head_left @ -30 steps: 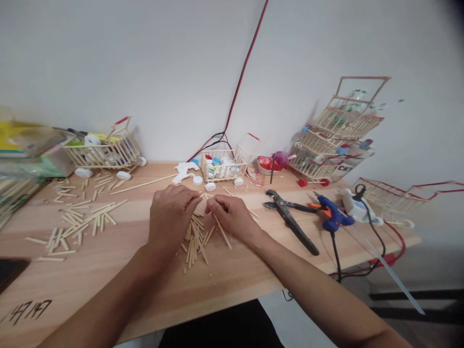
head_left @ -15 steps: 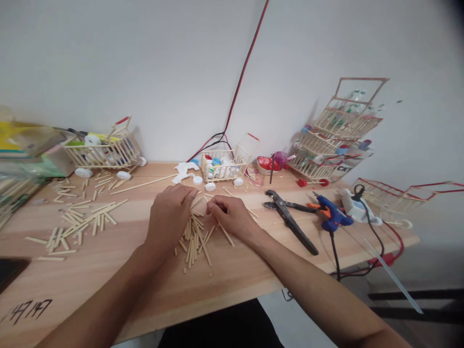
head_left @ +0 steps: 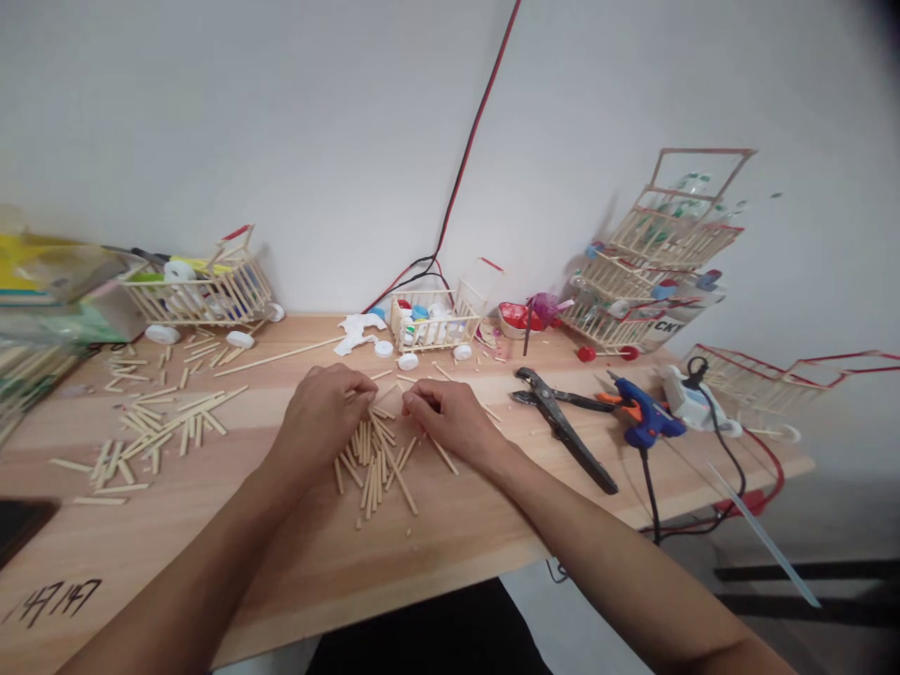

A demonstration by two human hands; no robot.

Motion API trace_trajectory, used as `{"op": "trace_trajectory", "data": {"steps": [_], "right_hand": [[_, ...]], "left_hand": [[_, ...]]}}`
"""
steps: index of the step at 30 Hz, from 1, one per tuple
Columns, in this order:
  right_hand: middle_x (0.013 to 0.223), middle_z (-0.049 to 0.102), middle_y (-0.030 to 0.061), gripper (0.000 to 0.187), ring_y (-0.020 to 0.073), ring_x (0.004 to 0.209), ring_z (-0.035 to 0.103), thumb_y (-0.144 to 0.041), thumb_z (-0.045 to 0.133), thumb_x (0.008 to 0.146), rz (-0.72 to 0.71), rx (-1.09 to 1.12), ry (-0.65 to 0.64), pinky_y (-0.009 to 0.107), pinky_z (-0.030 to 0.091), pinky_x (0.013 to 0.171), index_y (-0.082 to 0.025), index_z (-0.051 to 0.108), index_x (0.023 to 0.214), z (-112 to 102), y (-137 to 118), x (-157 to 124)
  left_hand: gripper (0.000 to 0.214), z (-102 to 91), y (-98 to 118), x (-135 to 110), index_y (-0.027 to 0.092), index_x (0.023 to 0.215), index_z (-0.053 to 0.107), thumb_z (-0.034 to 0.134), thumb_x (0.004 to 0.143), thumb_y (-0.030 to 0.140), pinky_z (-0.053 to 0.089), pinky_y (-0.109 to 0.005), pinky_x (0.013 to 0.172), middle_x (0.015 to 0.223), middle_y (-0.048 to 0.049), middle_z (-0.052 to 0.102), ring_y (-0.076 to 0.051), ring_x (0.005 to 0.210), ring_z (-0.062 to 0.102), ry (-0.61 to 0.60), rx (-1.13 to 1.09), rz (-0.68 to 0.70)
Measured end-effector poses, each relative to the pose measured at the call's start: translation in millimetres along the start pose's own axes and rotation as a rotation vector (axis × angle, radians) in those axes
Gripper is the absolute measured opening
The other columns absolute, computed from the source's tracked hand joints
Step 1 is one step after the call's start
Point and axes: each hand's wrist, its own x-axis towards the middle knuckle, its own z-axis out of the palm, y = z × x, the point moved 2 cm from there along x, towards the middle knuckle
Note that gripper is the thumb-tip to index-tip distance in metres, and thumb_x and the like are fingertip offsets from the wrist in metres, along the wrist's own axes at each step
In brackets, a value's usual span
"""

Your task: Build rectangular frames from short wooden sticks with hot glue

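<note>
My left hand (head_left: 324,411) is over the left side of a loose pile of short wooden sticks (head_left: 376,459). Its thumb and fingers are closed together, and what lies between them is too small to make out. Across the pile, my right hand (head_left: 450,417) rests low at the table, its fingers curled inward and closed. Whatever it grips is hidden by the hand. One wooden stick (head_left: 444,457) sticks out beneath the right hand; whether it is held or just lying there I cannot tell.
Small stick-built carts (head_left: 436,330) stand along the wall, with a stacked tower (head_left: 653,253) at right. Pliers (head_left: 562,422), a blue glue gun (head_left: 643,412) and a white power strip (head_left: 693,398) lie on the right. More cut sticks (head_left: 158,427) are scattered left.
My left hand has shifted slightly left, away from my right hand, uncovering more of the pile's left side. My right hand has barely moved.
</note>
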Motion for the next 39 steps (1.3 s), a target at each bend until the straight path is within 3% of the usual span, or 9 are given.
{"op": "trace_trajectory", "data": {"steps": [13,19,29,39], "right_hand": [[0.059,0.058,-0.0025,0.026,0.0094,0.058,0.050,-0.025,0.049,0.089,-0.005,-0.049,-0.004,0.021,0.030,0.055,-0.015,0.068,0.074,1.0,-0.1,0.4],[0.059,0.057,-0.0028,0.027,0.0093,0.058,0.049,-0.025,0.048,0.090,-0.015,-0.043,0.000,0.021,0.030,0.055,-0.014,0.067,0.075,0.4,0.3,0.0],[0.061,0.058,-0.0023,0.026,0.0091,0.060,0.049,-0.024,0.048,0.090,-0.022,-0.061,0.008,0.020,0.030,0.056,-0.014,0.067,0.075,-0.5,-0.4,0.8],[0.063,0.060,-0.0019,0.025,0.0090,0.060,0.050,-0.022,0.048,0.090,-0.033,-0.031,0.008,0.020,0.031,0.056,-0.014,0.067,0.075,-1.8,-2.1,0.1]], "left_hand": [[0.015,9.1,0.7,-1.6,0.021,0.074,0.069,0.055,0.079,0.022,0.043,-0.039,0.078,0.081,-0.0057,0.071,-0.025,0.082,0.059,-0.083,0.073,0.035],[0.016,7.5,4.2,-2.2,0.021,0.078,0.070,0.054,0.080,0.020,0.042,-0.037,0.072,0.079,-0.0051,0.072,-0.027,0.082,0.059,-0.073,0.112,0.025],[0.026,9.8,4.0,-2.6,0.021,0.100,0.073,0.051,0.085,0.022,0.043,-0.039,0.080,0.094,-0.0062,0.072,-0.027,0.091,0.058,-0.063,0.095,0.040],[0.026,10.2,5.1,-3.5,0.020,0.101,0.072,0.049,0.088,0.021,0.041,-0.037,0.076,0.088,-0.0055,0.070,-0.025,0.086,0.056,-0.043,0.082,0.089]]}}
